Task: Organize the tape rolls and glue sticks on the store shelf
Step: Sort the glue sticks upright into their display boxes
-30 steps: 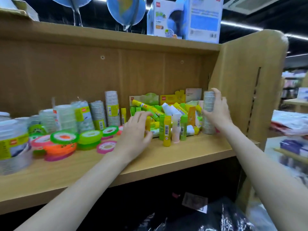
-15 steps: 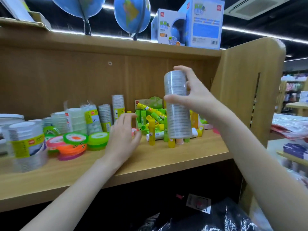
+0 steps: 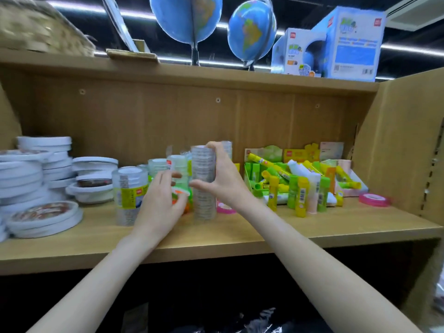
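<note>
My right hand (image 3: 222,180) grips a tall wrapped stack of clear tape rolls (image 3: 203,186), held upright with its base on the wooden shelf (image 3: 240,233). My left hand (image 3: 161,203) rests with fingers spread on the coloured flat tape rolls (image 3: 182,195) just left of that stack. More wrapped clear tape stacks (image 3: 128,195) stand behind and to the left. A heap of green and yellow glue sticks (image 3: 300,188) lies to the right, some upright, some fallen. A pink tape roll (image 3: 374,199) lies alone at the far right.
Piles of white round tape packs (image 3: 43,188) fill the shelf's left end. Printed display boxes (image 3: 310,153) stand behind the glue sticks. Globes (image 3: 251,34) and a blue box (image 3: 355,44) sit on the top board. A wooden side panel (image 3: 406,150) closes the right end.
My right hand carried the clear tape stack from the shelf's right end, through the air, down to the middle by the other stacks. The left hand stayed near the coloured rolls. The view swung left.
</note>
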`<state>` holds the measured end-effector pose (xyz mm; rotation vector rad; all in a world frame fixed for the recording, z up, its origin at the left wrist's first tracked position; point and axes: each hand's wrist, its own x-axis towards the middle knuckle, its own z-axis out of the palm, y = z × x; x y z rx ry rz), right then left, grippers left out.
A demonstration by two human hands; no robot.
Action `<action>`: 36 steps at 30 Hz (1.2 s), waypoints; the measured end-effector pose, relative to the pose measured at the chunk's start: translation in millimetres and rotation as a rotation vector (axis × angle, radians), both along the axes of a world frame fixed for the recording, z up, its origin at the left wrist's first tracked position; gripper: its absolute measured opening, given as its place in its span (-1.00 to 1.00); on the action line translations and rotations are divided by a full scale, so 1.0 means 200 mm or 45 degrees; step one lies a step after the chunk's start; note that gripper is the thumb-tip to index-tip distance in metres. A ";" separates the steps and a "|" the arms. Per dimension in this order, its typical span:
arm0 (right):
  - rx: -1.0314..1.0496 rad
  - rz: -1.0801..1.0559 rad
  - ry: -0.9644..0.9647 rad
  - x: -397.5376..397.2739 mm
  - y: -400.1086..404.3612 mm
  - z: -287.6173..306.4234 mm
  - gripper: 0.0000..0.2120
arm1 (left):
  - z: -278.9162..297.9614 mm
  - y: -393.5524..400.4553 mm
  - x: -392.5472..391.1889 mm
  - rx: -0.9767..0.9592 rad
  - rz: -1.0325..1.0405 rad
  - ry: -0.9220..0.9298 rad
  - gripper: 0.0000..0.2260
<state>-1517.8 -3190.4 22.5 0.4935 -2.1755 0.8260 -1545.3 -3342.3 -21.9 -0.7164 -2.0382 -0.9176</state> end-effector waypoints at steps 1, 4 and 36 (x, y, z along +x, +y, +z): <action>0.001 -0.010 0.015 -0.02 0.00 -0.01 -0.26 | 0.00 0.00 0.00 0.003 -0.013 -0.003 -0.78; -0.006 0.005 0.002 -0.04 0.01 -0.01 -0.19 | -0.01 0.01 0.01 -0.026 -0.057 0.003 -0.76; -0.018 -1.435 -0.839 0.41 1.53 -0.19 -0.53 | 0.07 0.93 0.03 -0.293 -0.364 0.171 -0.49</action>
